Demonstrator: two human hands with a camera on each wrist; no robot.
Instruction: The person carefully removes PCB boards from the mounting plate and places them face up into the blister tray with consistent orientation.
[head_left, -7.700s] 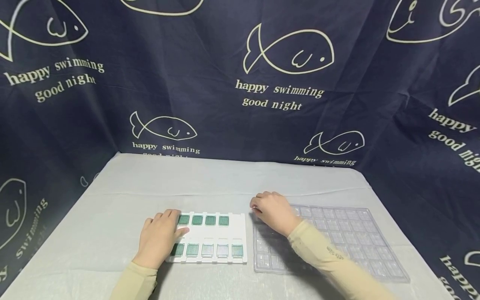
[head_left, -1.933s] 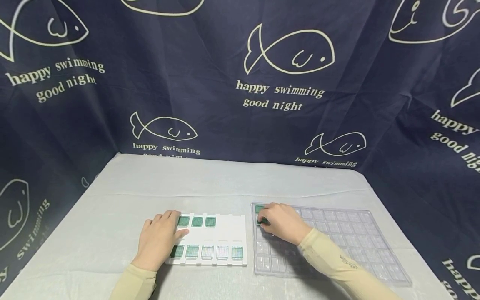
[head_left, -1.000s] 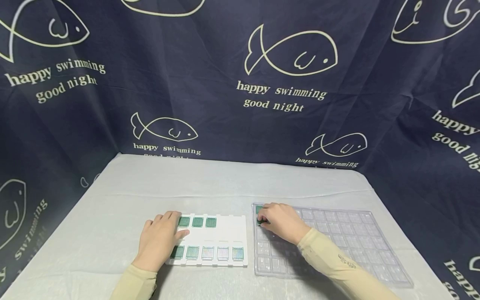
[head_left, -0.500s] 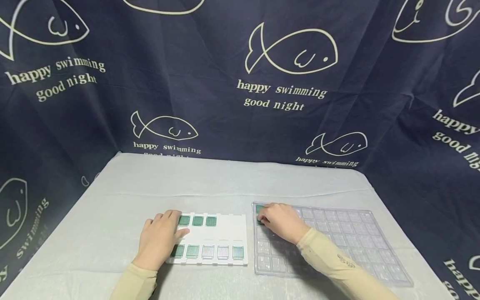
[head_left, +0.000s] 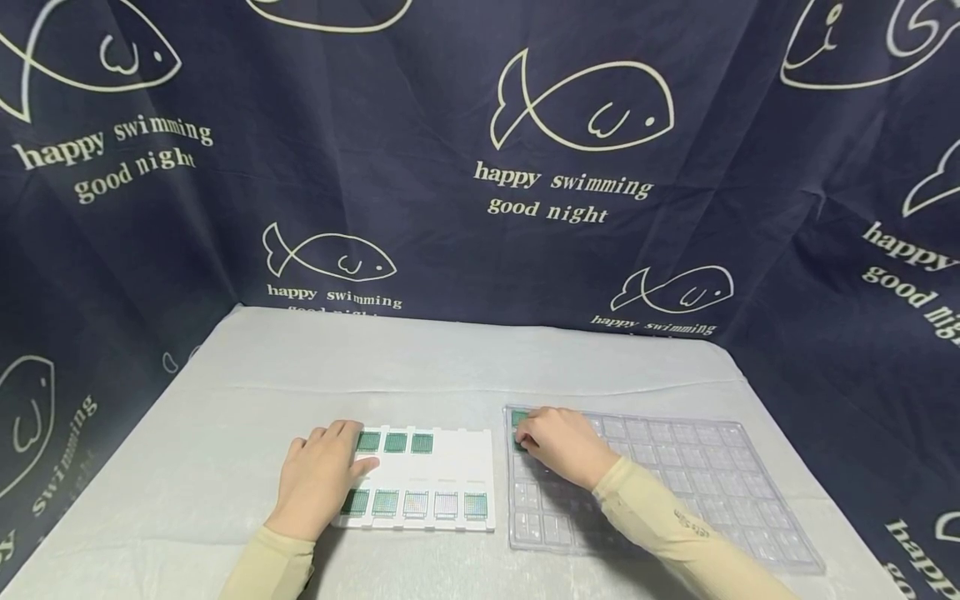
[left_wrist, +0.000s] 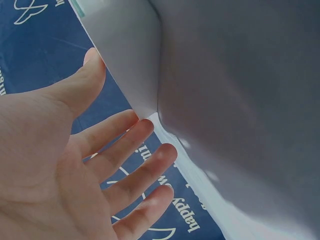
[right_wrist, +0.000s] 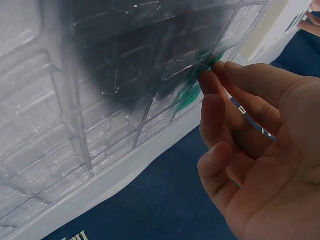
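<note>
My left hand (head_left: 315,479) rests on the left end of a white holder (head_left: 468,460), thumb over its face and fingers fairly straight along the edge. Green circuit boards sit on the holder: three show in the far row, including this one (head_left: 422,443), and several in the near row, such as this one (head_left: 476,505). At the far left corner of a clear plastic tray (head_left: 720,479), my right hand (head_left: 566,446) pinches a small green circuit board (right_wrist: 217,59) between thumb and index finger, down at the second compartment. Another green board (head_left: 519,417) lies in the corner compartment beyond it.
The tray has many small divided compartments and lies just right of the holder, a narrow gap between them. Both are on a white-covered table (head_left: 420,358). Dark blue fabric (head_left: 450,167) with fish prints hangs behind and at both sides.
Since the oldest frame, the fourth far-row board has left the holder and my right hand has moved nearer along the tray. Lately the pinched board has tipped flatter. My left hand stays put.
</note>
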